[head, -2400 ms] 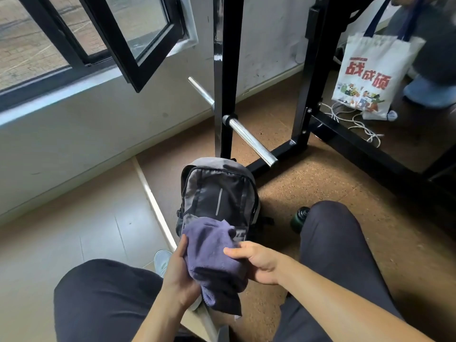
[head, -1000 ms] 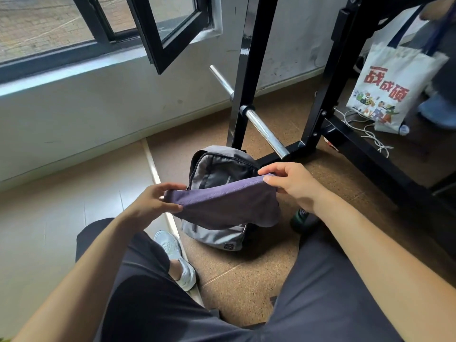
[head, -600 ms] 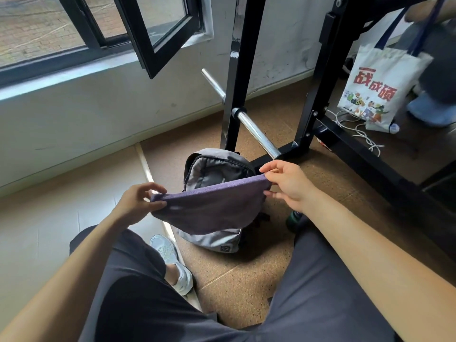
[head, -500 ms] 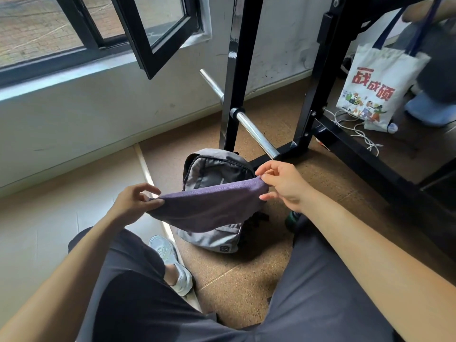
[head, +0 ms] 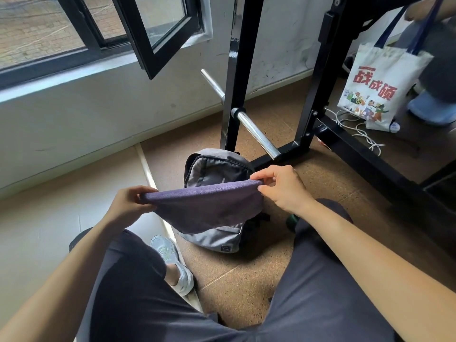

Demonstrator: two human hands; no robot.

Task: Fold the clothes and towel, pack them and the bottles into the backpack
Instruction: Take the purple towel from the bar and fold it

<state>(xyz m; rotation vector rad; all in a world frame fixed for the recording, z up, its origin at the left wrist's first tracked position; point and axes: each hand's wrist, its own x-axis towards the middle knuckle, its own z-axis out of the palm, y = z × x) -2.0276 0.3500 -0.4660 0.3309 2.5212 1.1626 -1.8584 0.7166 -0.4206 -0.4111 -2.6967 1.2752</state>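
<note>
A purple towel [head: 207, 206] hangs stretched between my two hands above the floor. My left hand [head: 128, 202] pinches its left corner and my right hand [head: 280, 185] pinches its right corner. Behind and under the towel stands a grey backpack [head: 217, 166] on the brown cork floor, its lower part showing below the cloth. A dark green bottle [head: 291, 220] peeks out beside my right knee, mostly hidden by my forearm and leg.
A black steel rack [head: 234, 70] with a chrome bar [head: 256, 130] stands just behind the backpack. A white printed tote bag [head: 377, 87] and white cables [head: 362, 132] lie at the right. An open window [head: 153, 33] juts in at upper left. My knees and left shoe [head: 172, 262] fill the foreground.
The towel, bunched in my lap against the backpack earlier, is now spread out and held taut by its two corners. In the last half second my hands barely shifted.
</note>
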